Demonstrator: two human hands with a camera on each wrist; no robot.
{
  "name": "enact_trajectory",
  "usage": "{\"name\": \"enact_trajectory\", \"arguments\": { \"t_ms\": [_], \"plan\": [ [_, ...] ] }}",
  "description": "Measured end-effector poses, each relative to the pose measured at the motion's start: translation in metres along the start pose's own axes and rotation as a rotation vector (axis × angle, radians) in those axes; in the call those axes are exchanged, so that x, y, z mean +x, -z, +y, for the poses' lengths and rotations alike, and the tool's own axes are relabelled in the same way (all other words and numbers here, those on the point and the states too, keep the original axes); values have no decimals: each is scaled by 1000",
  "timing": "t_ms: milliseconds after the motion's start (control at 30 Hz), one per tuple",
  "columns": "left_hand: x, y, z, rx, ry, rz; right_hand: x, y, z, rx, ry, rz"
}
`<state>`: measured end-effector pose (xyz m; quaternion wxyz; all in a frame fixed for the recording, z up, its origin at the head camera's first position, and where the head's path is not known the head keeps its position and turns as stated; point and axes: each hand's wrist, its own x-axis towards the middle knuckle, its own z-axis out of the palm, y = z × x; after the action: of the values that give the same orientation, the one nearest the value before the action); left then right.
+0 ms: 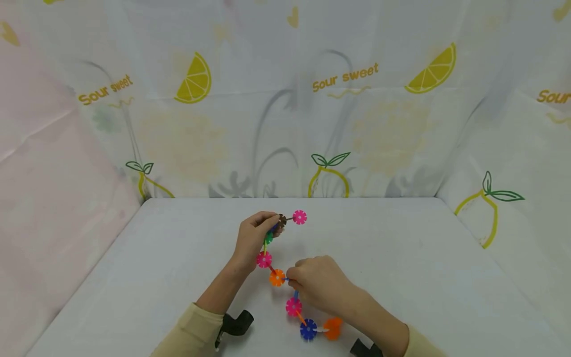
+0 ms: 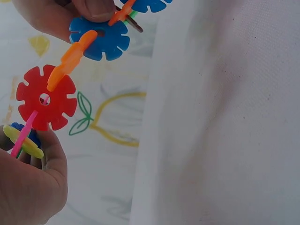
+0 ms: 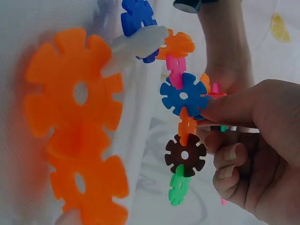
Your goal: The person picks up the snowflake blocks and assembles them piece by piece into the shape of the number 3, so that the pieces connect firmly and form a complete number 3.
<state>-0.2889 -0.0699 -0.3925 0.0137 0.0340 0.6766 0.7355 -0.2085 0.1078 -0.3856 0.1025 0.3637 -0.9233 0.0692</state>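
A chain of notched plastic snowflake discs hangs between both hands. My left hand (image 1: 253, 240) grips its upper part, with a brown disc (image 1: 283, 220) and a pink disc (image 1: 296, 214) sticking out beyond the fingertips. Below it run a green disc (image 1: 268, 238), another pink disc and an orange disc (image 1: 274, 279). My right hand (image 1: 324, 280) pinches a blue disc (image 3: 170, 99) between thumb and forefinger. An orange disc, a brown disc (image 3: 172, 154) and a green disc (image 3: 178, 188) join on at that blue one. A red disc (image 2: 58, 105) shows between the hands.
The chain's lower end lies near the front of the white table (image 1: 424, 258), with a dark blue disc (image 1: 305, 333) and orange discs (image 1: 331, 329). Black wrist devices (image 1: 238, 324) sit at both wrists. A lemon-print cloth (image 1: 250, 124) hangs behind the table.
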Motion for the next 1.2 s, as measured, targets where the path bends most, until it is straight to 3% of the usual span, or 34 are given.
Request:
{"name": "enact_trajectory", "arguments": {
  "t_ms": [133,300,600,800,933,1067,1200],
  "plan": [
    [0,0,-1,-25,-10,-16,-3,4,3,26,8,29],
    [1,1,1,-42,-14,-59,-7,14,10,150,-4,51],
    [2,7,8,5,-46,-102,-7,28,26,502,-66,7],
    [3,16,11,112,-78,-109,-5,28,35,777,-69,-45],
    [5,22,12,184,-98,-120,-4,26,43,944,-89,-26],
    [11,29,14,214,-108,-179,-3,23,51,1113,-103,16],
    [17,37,20,237,-121,-291,-2,18,58,1240,-159,51]
  ]
}}
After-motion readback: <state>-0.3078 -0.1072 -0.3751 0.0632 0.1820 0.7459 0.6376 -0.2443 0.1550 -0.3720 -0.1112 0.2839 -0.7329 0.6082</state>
